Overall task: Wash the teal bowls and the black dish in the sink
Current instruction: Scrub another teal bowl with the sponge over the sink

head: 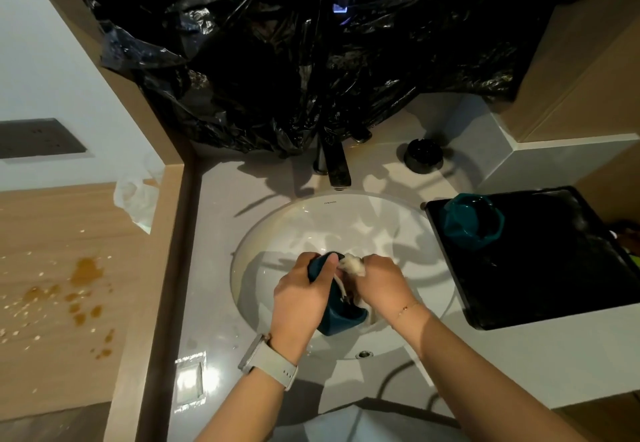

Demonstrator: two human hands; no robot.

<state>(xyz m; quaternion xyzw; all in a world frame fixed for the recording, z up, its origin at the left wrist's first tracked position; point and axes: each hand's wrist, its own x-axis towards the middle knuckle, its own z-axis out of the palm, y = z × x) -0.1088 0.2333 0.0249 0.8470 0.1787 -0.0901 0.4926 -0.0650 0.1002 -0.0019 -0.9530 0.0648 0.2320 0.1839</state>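
A teal bowl [341,313] is held tilted over the sink [277,220]. The left hand [303,298] grips its rim; the right hand [379,289] clutches a white cloth [353,265] against it. Another bowl [472,221] sits on the tray [540,279] at the worktop's right edge; a black dish [423,156] stands beside the tap [334,164].

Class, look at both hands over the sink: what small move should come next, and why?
Probably keep rubbing the white soapy wad around inside the teal bowl. The left hand grips the bowl over the white sink basin, the right hand pinches the wad at its rim, and the faucet shows no running water.
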